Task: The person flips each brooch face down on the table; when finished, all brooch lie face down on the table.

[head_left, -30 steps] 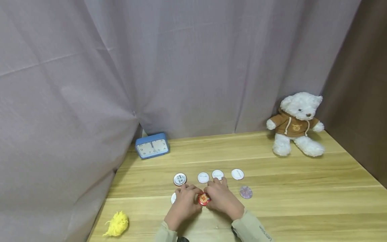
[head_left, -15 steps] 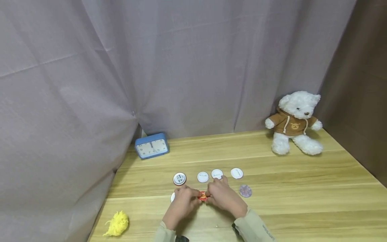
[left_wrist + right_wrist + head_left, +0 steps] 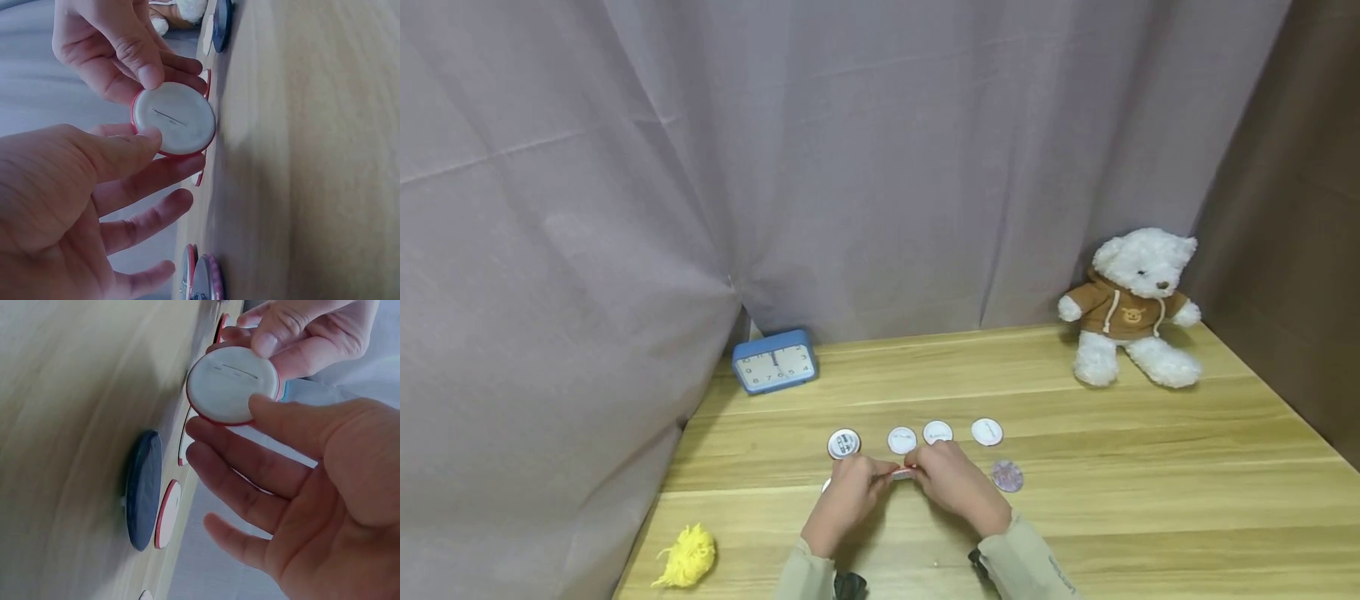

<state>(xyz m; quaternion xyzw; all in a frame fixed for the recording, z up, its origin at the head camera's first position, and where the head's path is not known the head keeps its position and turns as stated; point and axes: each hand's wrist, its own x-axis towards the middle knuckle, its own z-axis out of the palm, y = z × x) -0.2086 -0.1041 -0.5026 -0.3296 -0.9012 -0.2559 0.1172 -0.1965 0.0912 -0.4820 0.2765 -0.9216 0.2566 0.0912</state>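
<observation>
Grip is applied from both sides to one round badge (image 3: 178, 122): its left edge is pinched by the left hand (image 3: 850, 495) and its right edge by the right hand (image 3: 953, 488). Each thumb is placed on the white back, near the rim, with fingers set behind. The badge is held tilted, white back toward the person, between the hands and low over the desk (image 3: 1112, 483); whether its lower edge is in contact cannot be told. A pin and a red rim are shown on it.

Beyond the hands, three white-backed badges (image 3: 937, 432) are laid in a row. A silver badge (image 3: 844, 443) with dark markings is located left of the row, and a partly hidden white disc (image 3: 826, 484) beside the left hand. A purple badge (image 3: 1007, 476) is positioned to the right of the right hand.

At the rear left, a blue clock (image 3: 775, 364) is stood; at the rear right, a white teddy bear (image 3: 1133, 312) in a brown hoodie is seated. Yellow yarn (image 3: 687, 556) is located at the near left. The desk is backed by a grey curtain (image 3: 880, 167).
</observation>
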